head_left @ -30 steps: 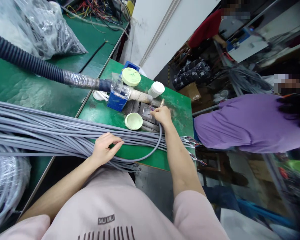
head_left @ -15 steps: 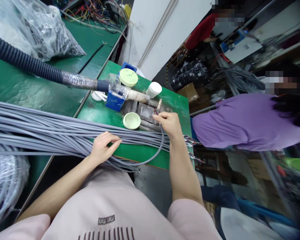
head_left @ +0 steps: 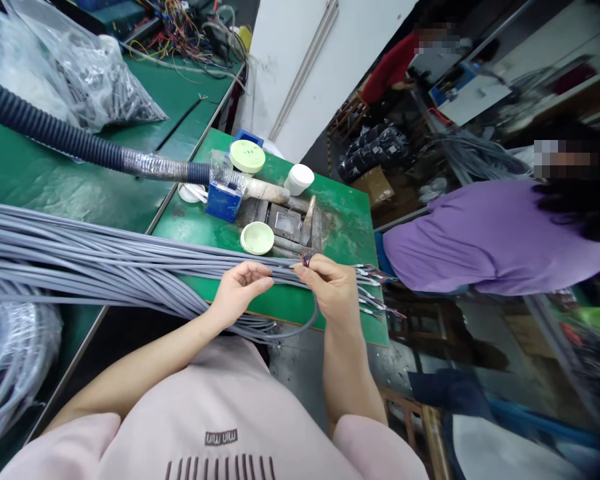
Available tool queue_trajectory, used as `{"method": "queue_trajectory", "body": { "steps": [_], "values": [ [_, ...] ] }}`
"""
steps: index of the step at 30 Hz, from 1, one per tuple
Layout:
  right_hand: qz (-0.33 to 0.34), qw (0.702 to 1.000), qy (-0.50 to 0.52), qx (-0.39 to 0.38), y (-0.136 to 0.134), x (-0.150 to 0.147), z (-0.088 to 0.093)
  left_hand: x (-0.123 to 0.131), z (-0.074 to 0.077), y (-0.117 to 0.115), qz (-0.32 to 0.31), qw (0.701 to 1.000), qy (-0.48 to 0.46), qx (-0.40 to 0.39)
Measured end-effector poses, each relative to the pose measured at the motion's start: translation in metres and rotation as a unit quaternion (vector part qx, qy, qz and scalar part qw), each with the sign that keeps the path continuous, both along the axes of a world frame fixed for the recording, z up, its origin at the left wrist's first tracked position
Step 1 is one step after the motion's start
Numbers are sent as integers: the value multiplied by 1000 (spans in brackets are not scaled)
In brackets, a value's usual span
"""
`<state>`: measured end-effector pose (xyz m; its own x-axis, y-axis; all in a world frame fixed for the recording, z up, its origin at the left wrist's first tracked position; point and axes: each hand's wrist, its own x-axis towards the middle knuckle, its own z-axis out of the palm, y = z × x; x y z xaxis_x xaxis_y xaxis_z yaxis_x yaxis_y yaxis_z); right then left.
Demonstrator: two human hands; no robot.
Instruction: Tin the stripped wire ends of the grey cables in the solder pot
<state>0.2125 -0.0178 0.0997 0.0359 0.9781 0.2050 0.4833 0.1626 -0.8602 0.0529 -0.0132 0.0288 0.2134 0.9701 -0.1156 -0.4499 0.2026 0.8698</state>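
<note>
A thick bundle of grey cables (head_left: pixel 80 260) runs across the green bench (head_left: pixel 330 227) from the left, with stripped coloured wire ends (head_left: pixel 375 300) hanging over its right edge. My right hand (head_left: pixel 330 287) is closed on the end of one grey cable (head_left: pixel 300 327), whose coloured wire tips stick up above my fingers; the cable loops down and back to the bundle. My left hand (head_left: pixel 240 290) hovers just left of it over the bundle, fingers curled together, holding nothing that I can make out.
Behind my hands stand a metal fixture (head_left: pixel 293 223), a pale green lid (head_left: pixel 257 238), a blue box (head_left: pixel 223 200), a white jar (head_left: pixel 299 179) and a black corrugated hose (head_left: pixel 55 137). A person in purple (head_left: pixel 485 240) bends over at right. Coiled cable (head_left: pixel 10 360) hangs lower left.
My right hand has pulled the cable end back from the metal fixture toward me. My left hand has lifted off the bundle and moved right to meet it.
</note>
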Motion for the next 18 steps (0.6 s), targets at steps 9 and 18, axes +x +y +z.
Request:
{"method": "queue_trajectory", "body": {
  "steps": [9,18],
  "values": [
    [3,1000,19,6,-9,-6,-9,18,7,-3,-33,991,-107,-68],
    [-8,1000,15,26,-10,-14,-15,20,9,-3,-7,989,-119,-82]
  ]
}}
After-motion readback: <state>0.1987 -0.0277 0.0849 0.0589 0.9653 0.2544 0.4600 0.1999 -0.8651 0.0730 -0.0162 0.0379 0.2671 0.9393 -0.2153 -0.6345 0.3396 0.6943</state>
